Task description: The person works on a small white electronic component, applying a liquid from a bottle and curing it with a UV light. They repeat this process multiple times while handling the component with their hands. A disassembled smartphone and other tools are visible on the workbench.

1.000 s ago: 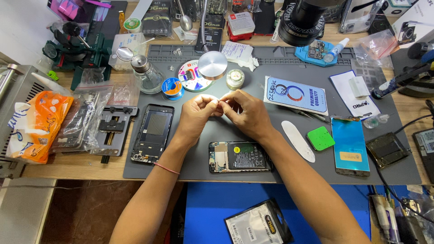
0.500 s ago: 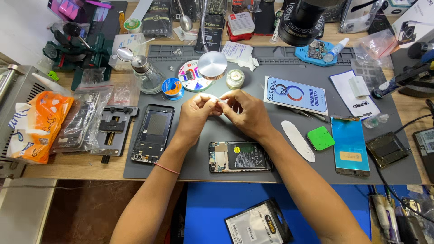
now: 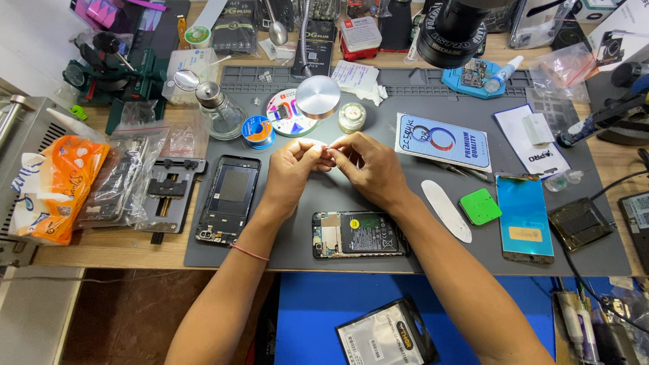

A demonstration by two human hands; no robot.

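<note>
Nothing moved: hands (image 3: 331, 165) still pinch tiny pale part (image 3: 329, 146).

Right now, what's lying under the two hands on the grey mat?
Below the left hand and right hand, the grey mat is bare, with an opened phone nearer the body. The tiny part pinched between the fingertips is too small to identify.

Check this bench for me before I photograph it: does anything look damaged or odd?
Only the phone near the mat's front edge: its back is off, with battery and board bare. Both hands pinch something tiny above it.
</note>
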